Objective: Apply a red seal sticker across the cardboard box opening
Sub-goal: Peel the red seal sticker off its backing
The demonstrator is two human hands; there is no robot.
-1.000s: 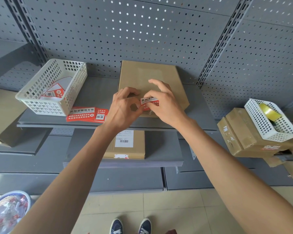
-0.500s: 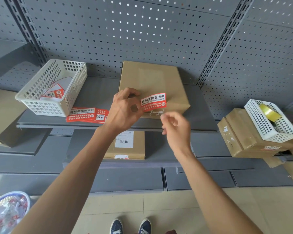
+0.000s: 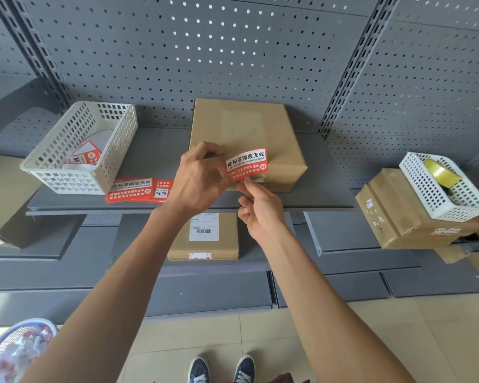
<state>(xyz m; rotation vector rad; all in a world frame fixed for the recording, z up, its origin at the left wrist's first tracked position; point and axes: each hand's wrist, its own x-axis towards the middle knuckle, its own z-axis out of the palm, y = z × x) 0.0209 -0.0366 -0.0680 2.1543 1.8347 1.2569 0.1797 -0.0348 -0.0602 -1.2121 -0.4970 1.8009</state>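
The red sticker [image 3: 246,165] sits just right of the left hand [image 3: 198,179], pinched at its left end between thumb and curled fingers and held up in front of the near edge of the cardboard box [image 3: 246,134]. Whether it touches the box, I cannot tell. The right hand [image 3: 260,212] is right beneath it, fingertips up at the sticker's lower edge, fingers bent; whether they actually grip it is hard to say. The sticker is a red rectangle with a white band of black characters on top and white print below. The box is plain brown, lying flat on the grey shelf [image 3: 329,194]. More red stickers [image 3: 138,189] lie on the shelf beside a white basket [image 3: 80,150].
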